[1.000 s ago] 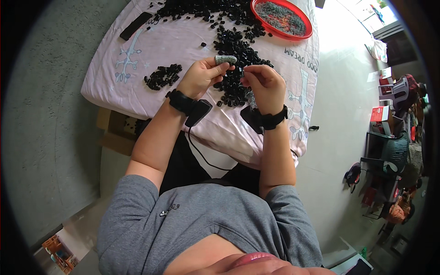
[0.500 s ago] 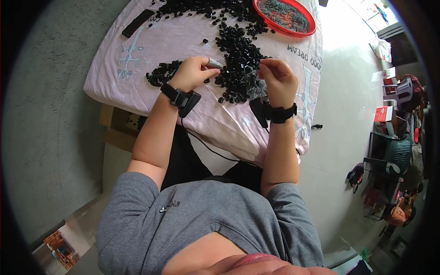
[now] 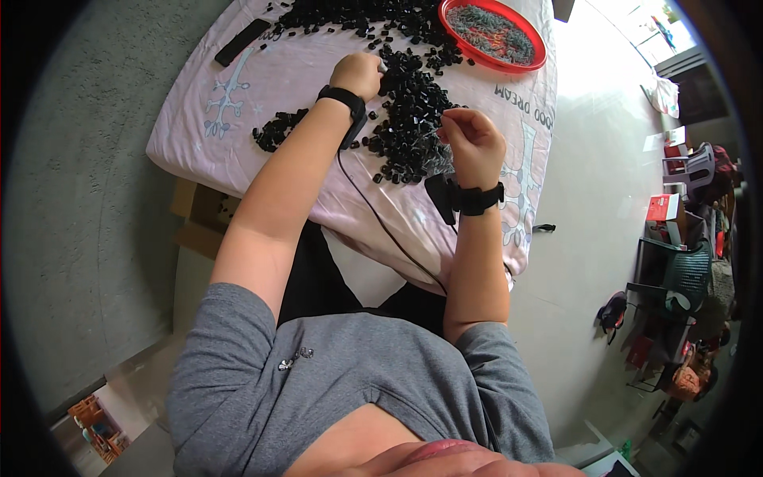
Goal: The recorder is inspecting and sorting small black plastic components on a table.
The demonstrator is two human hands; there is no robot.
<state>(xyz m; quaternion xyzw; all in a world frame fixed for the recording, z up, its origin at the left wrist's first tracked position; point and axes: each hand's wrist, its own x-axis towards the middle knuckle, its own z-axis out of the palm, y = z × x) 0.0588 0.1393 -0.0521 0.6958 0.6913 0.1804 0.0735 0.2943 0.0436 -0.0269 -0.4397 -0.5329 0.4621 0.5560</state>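
Observation:
My left hand [image 3: 358,75] reaches far over the table, at the left edge of a long pile of small black plastic pieces [image 3: 413,95]. Its fingers are curled closed, and a grey wrap shows at one fingertip; anything between them is hidden. Over the right side of the pile, my right hand [image 3: 477,147] is closed in a pinch; what it holds is too small to make out. A tuft of thin grey pins [image 3: 437,161] lies beside it, by the near end of the pile. Apart to the left sits a smaller heap of black pieces [image 3: 274,131].
A red round tray [image 3: 543,62] with grey and orange thin bits stands far right. A black bar [image 3: 242,42] lies far left on the pink tablecloth [image 3: 199,147]. An open cardboard box [image 3: 195,238] is below the table's left edge. A cable [image 3: 389,230] runs from my left wrist.
My left hand has moved away from me and slightly right, from the near part of the pile to its far left edge. My right hand has shifted a little left, still pinched.

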